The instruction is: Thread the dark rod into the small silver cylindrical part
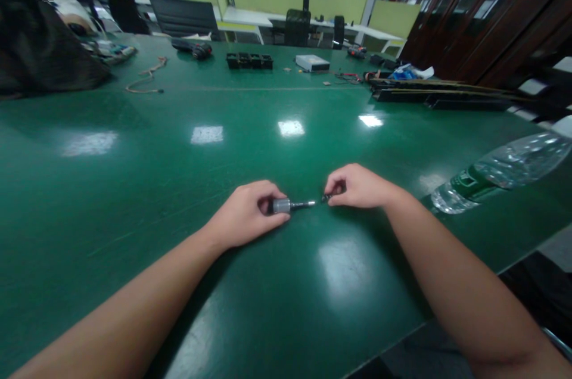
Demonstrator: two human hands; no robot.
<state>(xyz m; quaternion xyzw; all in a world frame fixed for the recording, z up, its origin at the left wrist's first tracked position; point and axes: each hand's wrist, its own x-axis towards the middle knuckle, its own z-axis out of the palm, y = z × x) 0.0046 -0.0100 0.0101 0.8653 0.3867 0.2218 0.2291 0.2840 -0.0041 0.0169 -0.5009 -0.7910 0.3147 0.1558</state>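
My left hand (252, 212) is closed around a small cylindrical device (282, 205) with a grey body. A thin metal shaft (304, 204) sticks out of it to the right, low over the green table (250, 295). Just right of the shaft's tip, my right hand (353, 186) pinches a small dark part (328, 197) between thumb and fingers. A narrow gap seems to separate that part from the tip. The part's exact shape is too small to make out.
A plastic bottle (496, 173) lies on its side at the right. Toward the far edge are a cord (149, 76), a black tray (249, 61), a silver box (312, 63) and long dark strips (411, 93). Dark fabric (44, 51) shows at the far left.
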